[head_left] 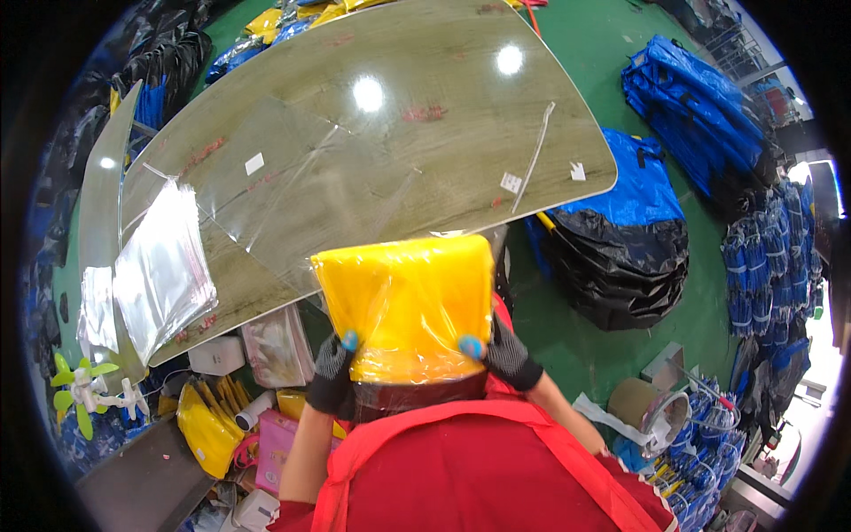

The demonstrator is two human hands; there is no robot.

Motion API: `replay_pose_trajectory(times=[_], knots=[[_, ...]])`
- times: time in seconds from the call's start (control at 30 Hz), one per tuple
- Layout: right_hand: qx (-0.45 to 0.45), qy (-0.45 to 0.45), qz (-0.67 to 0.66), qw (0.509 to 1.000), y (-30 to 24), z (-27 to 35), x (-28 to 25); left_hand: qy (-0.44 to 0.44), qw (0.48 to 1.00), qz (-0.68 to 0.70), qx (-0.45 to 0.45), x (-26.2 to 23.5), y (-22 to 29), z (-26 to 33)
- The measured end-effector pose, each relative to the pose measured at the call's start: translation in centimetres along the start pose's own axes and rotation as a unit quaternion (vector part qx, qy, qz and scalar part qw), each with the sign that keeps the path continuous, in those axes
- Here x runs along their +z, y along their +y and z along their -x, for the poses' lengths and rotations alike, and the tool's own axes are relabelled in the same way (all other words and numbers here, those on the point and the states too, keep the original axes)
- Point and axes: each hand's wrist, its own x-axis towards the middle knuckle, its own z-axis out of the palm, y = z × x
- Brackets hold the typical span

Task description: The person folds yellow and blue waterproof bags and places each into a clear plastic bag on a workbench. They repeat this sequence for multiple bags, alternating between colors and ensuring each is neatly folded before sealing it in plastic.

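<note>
One yellow packet [408, 306], clear bags [166, 270] on tabletop [470, 97]

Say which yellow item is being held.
The glossy, plastic-wrapped yellow packet at centre, between left grip and right grip; the yellow packs at lower left and yellow items beyond the table are in neither.

Right of the bench [292, 97], a blue pile [696, 115] lies on the green floor [572, 355], near a blue-and-black bag [620, 257] partly hidden by the bench's edge, with blue bundles [769, 262] farther right. A wide tape roll [631, 402] sits at lower right; a green-bladed fan [83, 388] stands at lower left. White labels [255, 164] dot the bench, and black bags [173, 60] crowd the upper left.
</note>
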Motion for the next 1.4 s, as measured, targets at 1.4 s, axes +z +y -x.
replay_pose_trajectory(times=[1.4], knots=[[-0.402,0.206,0.164,0.877,-13.0,-8.2,0.9,0.044,0.886,-0.164,0.432,8.9,14.8,-4.5]])
